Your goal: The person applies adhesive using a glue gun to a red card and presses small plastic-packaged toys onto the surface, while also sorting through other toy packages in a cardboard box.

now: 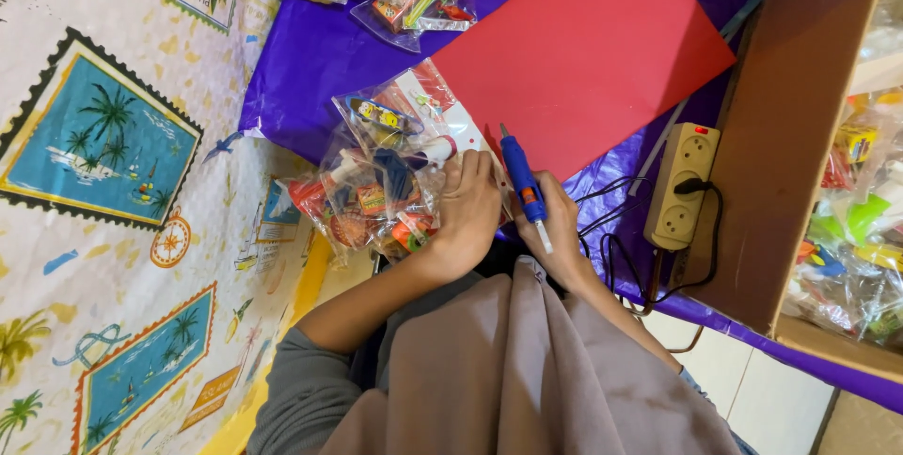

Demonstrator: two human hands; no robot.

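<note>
Blue tool (520, 177) in right grip (555, 220)

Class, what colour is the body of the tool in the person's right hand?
Blue, with an orange band; the tool shows best in the head view.

Place: a home floor turned into a small packing spot.
Floor cover, left: printed mat (103, 229) with palm-tree pictures.
Floor, near right: pale tiles (752, 389).
Work surface, far: purple sheet (320, 50) under a red sheet (583, 50).
Stock, right: cardboard box (790, 135) of clear filled bags.
Power, right: extension strip (682, 182).
</note>
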